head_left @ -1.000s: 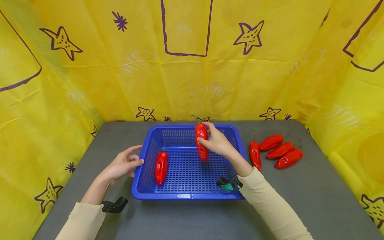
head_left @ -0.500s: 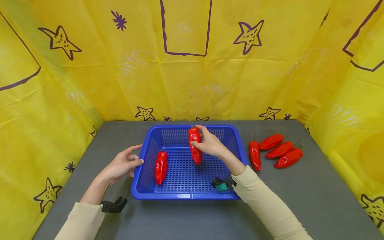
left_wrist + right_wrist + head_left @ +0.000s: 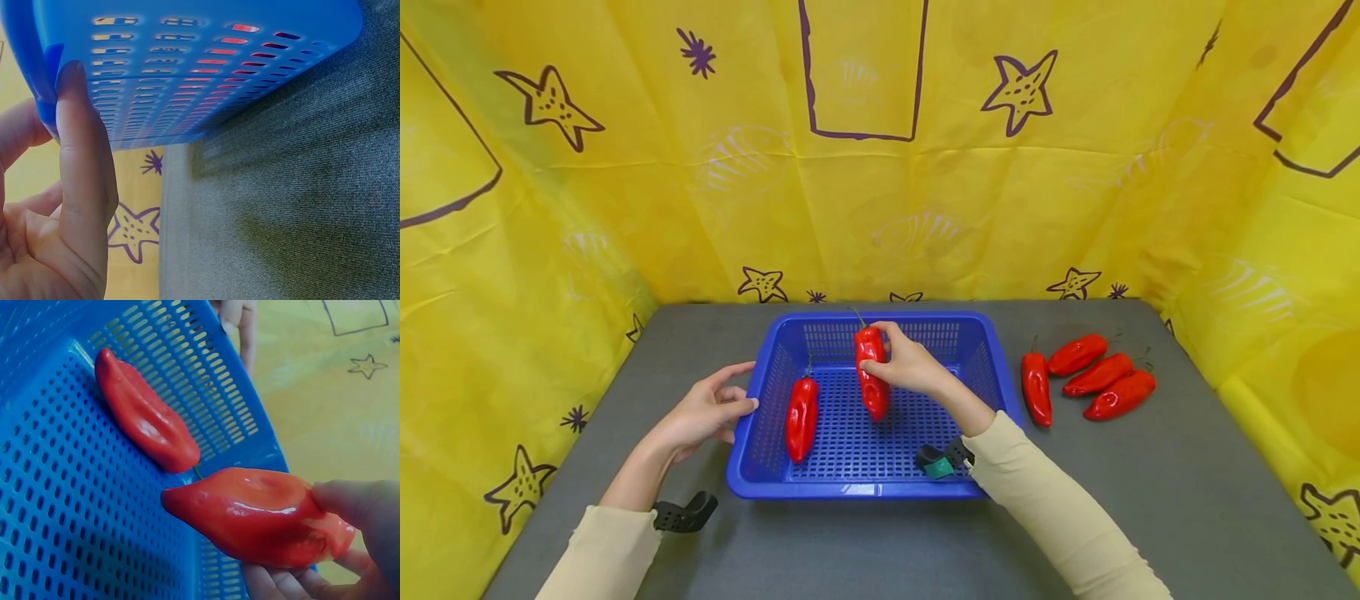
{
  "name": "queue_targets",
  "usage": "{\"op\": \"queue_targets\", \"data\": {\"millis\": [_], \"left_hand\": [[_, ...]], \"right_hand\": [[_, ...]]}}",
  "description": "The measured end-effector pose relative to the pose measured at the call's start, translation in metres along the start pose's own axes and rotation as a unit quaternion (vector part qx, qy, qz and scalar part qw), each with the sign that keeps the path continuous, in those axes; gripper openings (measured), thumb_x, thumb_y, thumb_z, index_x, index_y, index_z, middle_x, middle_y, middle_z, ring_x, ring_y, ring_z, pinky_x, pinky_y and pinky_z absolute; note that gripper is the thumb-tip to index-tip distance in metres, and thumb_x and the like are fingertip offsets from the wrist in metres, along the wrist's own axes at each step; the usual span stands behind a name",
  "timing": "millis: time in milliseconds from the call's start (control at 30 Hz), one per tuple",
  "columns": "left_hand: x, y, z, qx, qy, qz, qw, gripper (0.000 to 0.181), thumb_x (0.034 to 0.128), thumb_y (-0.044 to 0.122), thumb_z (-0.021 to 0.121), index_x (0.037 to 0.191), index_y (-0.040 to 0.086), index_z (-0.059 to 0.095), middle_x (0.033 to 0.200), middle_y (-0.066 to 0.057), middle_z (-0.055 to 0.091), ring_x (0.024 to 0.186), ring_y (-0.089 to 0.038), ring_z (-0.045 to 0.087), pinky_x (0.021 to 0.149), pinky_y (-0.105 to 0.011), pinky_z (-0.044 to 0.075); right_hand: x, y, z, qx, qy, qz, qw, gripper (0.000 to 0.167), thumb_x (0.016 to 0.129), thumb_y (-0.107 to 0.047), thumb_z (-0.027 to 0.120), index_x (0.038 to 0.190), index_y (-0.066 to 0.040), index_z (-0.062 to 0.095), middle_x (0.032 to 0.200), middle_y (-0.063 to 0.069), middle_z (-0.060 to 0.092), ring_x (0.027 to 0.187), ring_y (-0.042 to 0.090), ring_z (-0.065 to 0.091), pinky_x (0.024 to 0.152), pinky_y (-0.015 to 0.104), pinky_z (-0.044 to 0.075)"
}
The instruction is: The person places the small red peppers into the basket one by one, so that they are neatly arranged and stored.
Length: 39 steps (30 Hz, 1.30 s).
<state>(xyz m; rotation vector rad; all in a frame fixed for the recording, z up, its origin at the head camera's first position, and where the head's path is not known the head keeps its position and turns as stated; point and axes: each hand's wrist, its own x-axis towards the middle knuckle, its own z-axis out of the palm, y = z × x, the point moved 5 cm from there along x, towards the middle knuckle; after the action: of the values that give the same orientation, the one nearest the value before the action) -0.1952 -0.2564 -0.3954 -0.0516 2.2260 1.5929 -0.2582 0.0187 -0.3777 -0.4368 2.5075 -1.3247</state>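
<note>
My right hand (image 3: 912,365) holds a red pepper (image 3: 871,375) upright between thumb and fingers, above the floor of a blue plastic basket (image 3: 880,490). In the right wrist view this held pepper (image 3: 250,515) points its tip toward the basket's inside. Another red pepper (image 3: 802,419) lies in the basket along its left side, stem away from me. At the basket's left rim is my left hand (image 3: 703,412). The left wrist view shows its thumb (image 3: 81,144) against the outer side of the rim and a finger on the other side, pinching it.
Several red peppers (image 3: 1099,375) lie on the grey tabletop (image 3: 1150,500) right of the basket, one (image 3: 1036,390) close to its right wall. A yellow patterned cloth (image 3: 880,208) stands behind and along both sides of the table.
My right hand has carried the pepper leftward and slightly lower over the basket, toward the pepper lying there. The left hand has stayed at the rim.
</note>
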Motion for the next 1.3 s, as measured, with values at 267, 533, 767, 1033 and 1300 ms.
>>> {"op": "queue_targets", "data": {"millis": [267, 533, 767, 1033, 1300], "left_hand": [[-0.001, 0.000, 0.000, 0.005, 0.001, -0.002, 1.0000, 0.072, 0.0880, 0.015, 0.062, 0.146, 0.011, 0.018, 0.094, -0.016, 0.060, 0.078, -0.026, 0.066, 0.066, -0.044, 0.056], [-0.001, 0.001, 0.000, 0.006, 0.002, -0.004, 1.0000, 0.072, 0.0878, 0.015, 0.062, 0.145, 0.011, 0.019, 0.093, -0.016, 0.060, 0.077, -0.025, 0.065, 0.065, -0.043, 0.057], [-0.002, 0.002, 0.000, 0.006, 0.003, -0.005, 1.0000, 0.072, 0.0876, 0.015, 0.062, 0.145, 0.011, 0.019, 0.093, -0.016, 0.060, 0.077, -0.026, 0.066, 0.065, -0.043, 0.057], [-0.001, 0.001, 0.000, 0.006, 0.004, -0.007, 1.0000, 0.072, 0.0876, 0.015, 0.062, 0.145, 0.011, 0.019, 0.092, -0.016, 0.060, 0.077, -0.025, 0.065, 0.065, -0.043, 0.057], [-0.001, 0.001, 0.000, 0.007, 0.006, -0.005, 0.9999, 0.072, 0.0874, 0.015, 0.062, 0.145, 0.011, 0.019, 0.090, -0.015, 0.059, 0.076, -0.025, 0.065, 0.064, -0.043, 0.057]], "right_hand": [[0.005, -0.001, 0.016, 0.023, -0.044, 0.004, 0.9988, 0.064, 0.084, -0.018, 0.065, 0.137, -0.008, 0.031, 0.099, 0.017, 0.058, 0.074, 0.020, 0.063, 0.059, 0.030, 0.057], [0.010, 0.003, 0.028, 0.038, -0.076, 0.027, 0.9960, 0.064, 0.084, -0.021, 0.066, 0.137, -0.011, 0.031, 0.102, 0.015, 0.055, 0.070, 0.019, 0.062, 0.062, 0.037, 0.057], [0.013, 0.007, 0.032, 0.027, -0.077, 0.033, 0.9961, 0.062, 0.082, -0.022, 0.068, 0.133, -0.011, 0.036, 0.101, 0.013, 0.055, 0.069, 0.018, 0.062, 0.061, 0.037, 0.057], [0.015, 0.010, 0.035, 0.010, -0.079, 0.039, 0.9960, 0.061, 0.082, -0.022, 0.068, 0.133, -0.009, 0.036, 0.097, 0.011, 0.058, 0.069, 0.016, 0.060, 0.062, 0.037, 0.057], [0.019, 0.014, 0.045, 0.027, -0.090, 0.059, 0.9938, 0.061, 0.082, -0.019, 0.068, 0.132, -0.006, 0.035, 0.104, 0.016, 0.057, 0.077, 0.019, 0.062, 0.061, 0.032, 0.057]]}}
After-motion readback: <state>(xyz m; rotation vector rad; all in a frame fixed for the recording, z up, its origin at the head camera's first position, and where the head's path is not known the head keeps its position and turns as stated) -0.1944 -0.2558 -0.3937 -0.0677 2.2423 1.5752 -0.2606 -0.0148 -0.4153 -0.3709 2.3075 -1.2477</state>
